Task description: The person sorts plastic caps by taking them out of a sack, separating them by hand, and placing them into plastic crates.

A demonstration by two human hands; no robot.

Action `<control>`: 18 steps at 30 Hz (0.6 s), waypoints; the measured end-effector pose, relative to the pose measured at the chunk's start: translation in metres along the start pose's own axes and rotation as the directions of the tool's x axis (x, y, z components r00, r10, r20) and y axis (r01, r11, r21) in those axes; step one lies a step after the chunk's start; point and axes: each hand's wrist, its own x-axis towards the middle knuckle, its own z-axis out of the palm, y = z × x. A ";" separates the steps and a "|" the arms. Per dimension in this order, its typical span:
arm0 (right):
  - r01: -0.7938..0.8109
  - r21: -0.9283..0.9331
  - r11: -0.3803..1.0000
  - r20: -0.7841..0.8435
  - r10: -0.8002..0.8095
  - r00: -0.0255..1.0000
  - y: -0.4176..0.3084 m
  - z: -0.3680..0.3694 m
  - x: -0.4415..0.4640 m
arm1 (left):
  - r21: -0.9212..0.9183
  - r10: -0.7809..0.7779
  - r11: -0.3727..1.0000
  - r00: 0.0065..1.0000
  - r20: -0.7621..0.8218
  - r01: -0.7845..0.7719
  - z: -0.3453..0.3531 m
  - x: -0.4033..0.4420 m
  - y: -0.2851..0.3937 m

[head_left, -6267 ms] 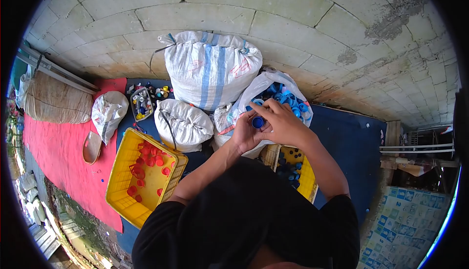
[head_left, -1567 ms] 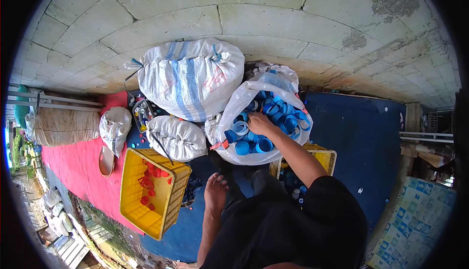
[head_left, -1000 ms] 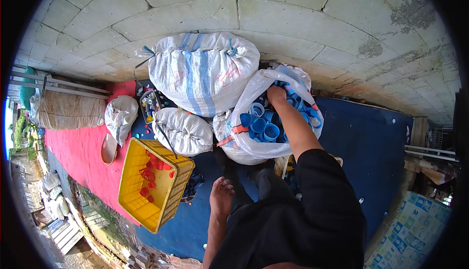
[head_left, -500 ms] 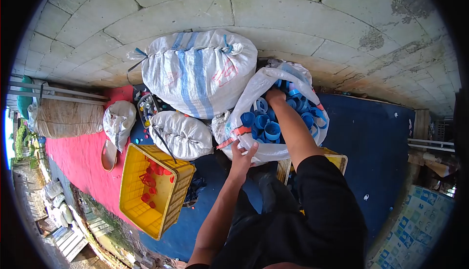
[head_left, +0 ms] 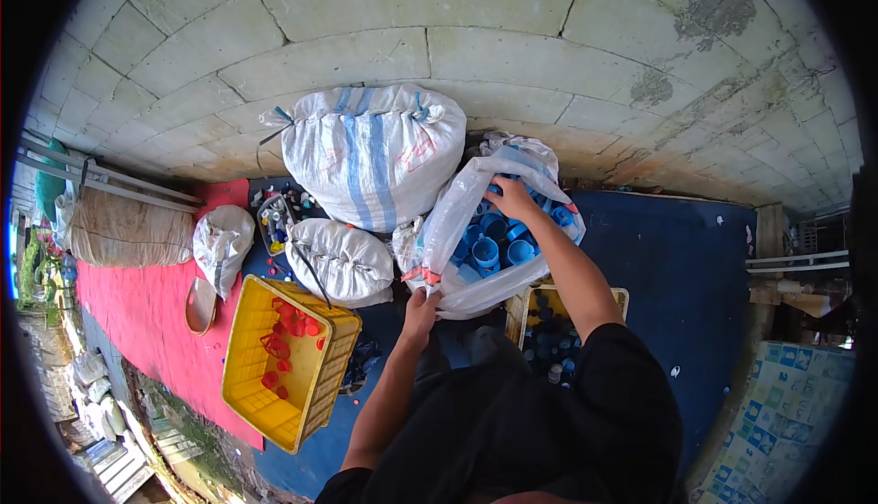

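Blue plastic cups or caps (head_left: 487, 252) fill a white translucent plastic sack (head_left: 476, 298), whose mouth is wide open. My left hand (head_left: 421, 314) is closed on the sack's near left rim, by an orange-red stripe. My right hand (head_left: 514, 200) reaches over the blue pieces to the inner left side of the sack mouth. Its thumb and fingers appear bent around the plastic edge there; their tips are partly hidden. Under my right arm stands a yellow crate (head_left: 622, 301) with dark pieces inside.
A large tied white sack with blue stripes (head_left: 375, 156) leans on the block wall (head_left: 347, 56). A smaller tied sack (head_left: 338, 260) lies before it. On the left, a yellow crate (head_left: 240, 367) holds red pieces. A small sack (head_left: 222, 239) stands on the red mat (head_left: 137, 303).
My right hand has drawn up out of the blue pieces to the sack's left edge. My left hand, open-fingered before, now grips the rim. The view has shifted slightly.
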 end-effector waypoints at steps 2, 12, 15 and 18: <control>-0.049 0.154 0.987 -0.080 0.061 0.995 -0.016 -0.005 -0.021 | 0.029 0.030 0.999 0.999 0.025 -0.030 -0.003 0.002 0.008; -0.125 0.845 0.520 -0.137 0.436 0.890 -0.049 0.021 -0.164 | 0.515 0.631 0.658 0.775 0.020 -0.549 0.006 -0.021 0.047; -0.150 0.942 0.302 -0.006 0.458 0.889 -0.068 0.048 -0.194 | 0.242 0.498 0.767 0.789 0.359 -0.594 0.023 -0.029 0.054; -0.162 0.933 0.321 0.009 0.429 0.903 -0.097 0.065 -0.205 | 0.241 0.481 0.724 0.723 0.496 -0.647 0.034 -0.037 0.061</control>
